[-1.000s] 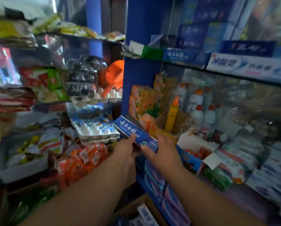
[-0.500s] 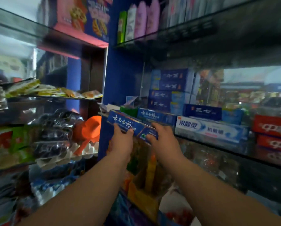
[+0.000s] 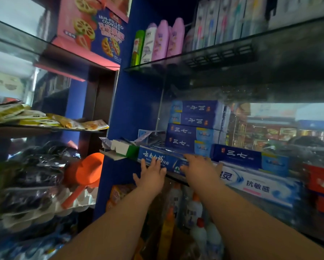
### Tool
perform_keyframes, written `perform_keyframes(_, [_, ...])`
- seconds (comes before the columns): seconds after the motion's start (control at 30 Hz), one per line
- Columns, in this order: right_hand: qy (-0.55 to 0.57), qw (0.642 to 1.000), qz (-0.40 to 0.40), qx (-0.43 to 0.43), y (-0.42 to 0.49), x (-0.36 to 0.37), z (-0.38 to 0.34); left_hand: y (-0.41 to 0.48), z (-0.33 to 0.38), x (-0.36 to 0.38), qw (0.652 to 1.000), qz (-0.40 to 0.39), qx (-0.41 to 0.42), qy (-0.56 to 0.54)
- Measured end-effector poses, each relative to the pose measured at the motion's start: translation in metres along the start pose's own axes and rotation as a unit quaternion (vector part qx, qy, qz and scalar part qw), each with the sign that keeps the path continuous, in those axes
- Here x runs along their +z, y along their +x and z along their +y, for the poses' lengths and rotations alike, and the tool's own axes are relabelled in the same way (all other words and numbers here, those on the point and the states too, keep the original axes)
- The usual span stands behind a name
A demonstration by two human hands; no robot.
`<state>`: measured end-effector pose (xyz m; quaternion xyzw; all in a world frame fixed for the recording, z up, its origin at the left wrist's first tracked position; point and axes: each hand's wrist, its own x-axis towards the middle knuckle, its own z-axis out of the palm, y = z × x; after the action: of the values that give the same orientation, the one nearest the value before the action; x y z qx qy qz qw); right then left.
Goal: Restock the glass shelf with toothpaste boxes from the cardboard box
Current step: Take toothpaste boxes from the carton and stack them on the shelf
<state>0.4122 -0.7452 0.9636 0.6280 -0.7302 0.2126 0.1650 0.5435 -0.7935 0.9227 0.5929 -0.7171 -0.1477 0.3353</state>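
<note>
Head view: one toothpaste box (image 3: 150,155), glass shelf (image 3: 177,178).
Left hand (image 3: 151,177) and right hand (image 3: 198,167) press it, fingers straight; four blue boxes (image 3: 193,132) behind.

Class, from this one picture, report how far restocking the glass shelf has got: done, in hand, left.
Done: stacked blue boxes stand at the back of the glass shelf. In hand: a blue toothpaste box lies at the shelf's front edge, left hand pressing its face with straight fingers, right hand on its end. Left: letting go; the cardboard box is out of view, so remaining stock is unknown.
</note>
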Motion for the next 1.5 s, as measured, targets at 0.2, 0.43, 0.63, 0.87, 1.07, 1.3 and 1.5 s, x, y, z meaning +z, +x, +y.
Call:
perform_keyframes(0.2, [-0.061,0.998,-0.007,0.002,0.015,0.003,0.0,0.019,0.012,-0.009,0.992,-0.047,0.01,0.117])
perform_keyframes(0.43, [-0.056,0.998,0.006,0.023,0.021,0.011,0.008,0.019,0.018,0.0,0.995,-0.05,0.014,0.09])
perform_keyframes(0.63, [-0.066,0.997,0.014,0.022,0.022,0.01,0.008,0.019,0.011,0.007,0.998,-0.02,0.028,0.043])
perform_keyframes(0.87, [-0.075,0.997,0.001,0.037,0.022,0.011,0.006,0.009,0.013,-0.003,0.999,-0.028,0.026,0.017])
perform_keyframes(1.07, [-0.104,0.985,0.101,-0.093,0.01,0.008,-0.001,-0.011,0.0,-0.011,0.997,0.029,0.059,-0.048])
perform_keyframes(1.3, [0.041,0.972,0.076,-0.217,-0.059,0.02,-0.025,-0.062,-0.033,-0.018,0.992,0.063,0.034,-0.104])
perform_keyframes(1.5, [0.157,0.964,-0.076,-0.202,-0.16,0.115,-0.03,-0.143,-0.121,0.045,0.988,0.075,-0.062,-0.121])
